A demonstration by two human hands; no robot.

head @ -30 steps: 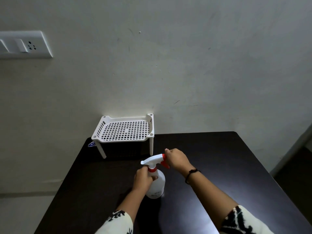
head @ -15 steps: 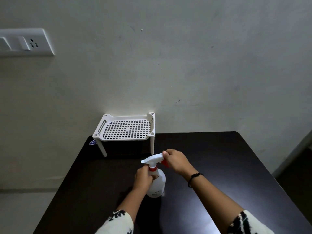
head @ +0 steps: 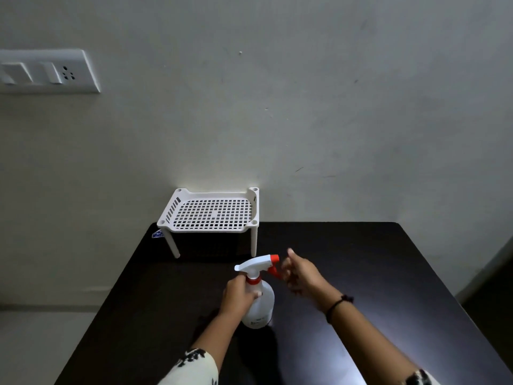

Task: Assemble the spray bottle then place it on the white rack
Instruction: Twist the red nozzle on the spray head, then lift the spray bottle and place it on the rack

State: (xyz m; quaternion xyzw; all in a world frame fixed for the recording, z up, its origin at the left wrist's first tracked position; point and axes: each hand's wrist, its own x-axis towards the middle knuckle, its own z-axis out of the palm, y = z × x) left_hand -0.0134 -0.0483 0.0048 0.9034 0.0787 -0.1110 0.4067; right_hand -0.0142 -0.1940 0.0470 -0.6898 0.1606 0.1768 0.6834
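Left hand (head: 239, 294) is clamped round the neck of the spray bottle (head: 258, 298) mid-surface (head: 361, 259) to steady it, right hand (head: 301, 275) hangs loose beside the trigger, empty, white rack (head: 212, 213) waiting by the back edge.

The spray bottle (head: 259, 304) looks like smooth translucent plastic, the rack (head: 211, 212) matt white plastic, the dark table (head: 388, 273) glossy.

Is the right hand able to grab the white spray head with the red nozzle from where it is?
Probably yes: the right hand is open beside the white spray head with the red nozzle, with nothing between them.
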